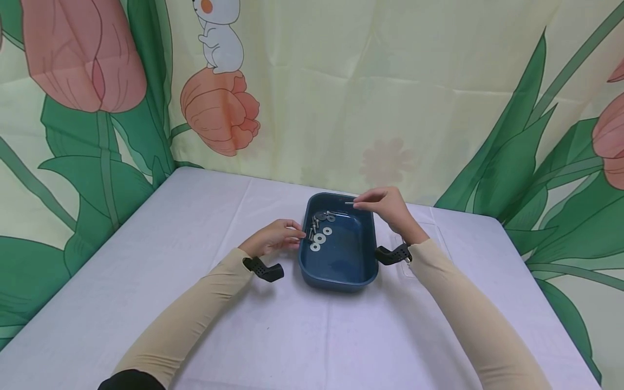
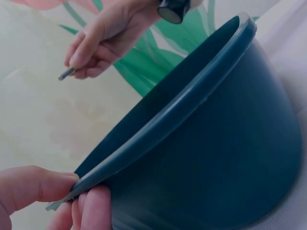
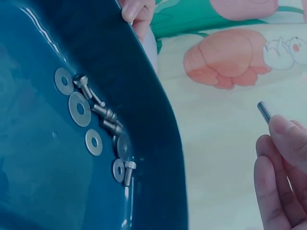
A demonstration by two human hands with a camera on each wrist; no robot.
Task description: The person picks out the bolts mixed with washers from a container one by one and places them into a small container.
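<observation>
A deep blue plastic bin (image 1: 343, 283) stands on the table. My left hand (image 1: 278, 237) pinches its left rim between thumb and fingers, seen close in the left wrist view. Over the bin's far right corner, my right hand (image 1: 387, 208) holds a small metal screw (image 3: 264, 111) between thumb and fingertips. The screw's threaded end sticks out; its other end is hidden by the fingers. Inside the bin, along the left wall, lie several flat washers (image 3: 79, 109) and several socket-head screws (image 3: 82, 86), some touching one another.
A clear plastic container or lid (image 1: 408, 271) lies to the right of the bin, partly hidden under the right forearm. White cloth covers the table (image 1: 234, 336). A printed curtain (image 1: 331, 124) hangs behind the table's far edge.
</observation>
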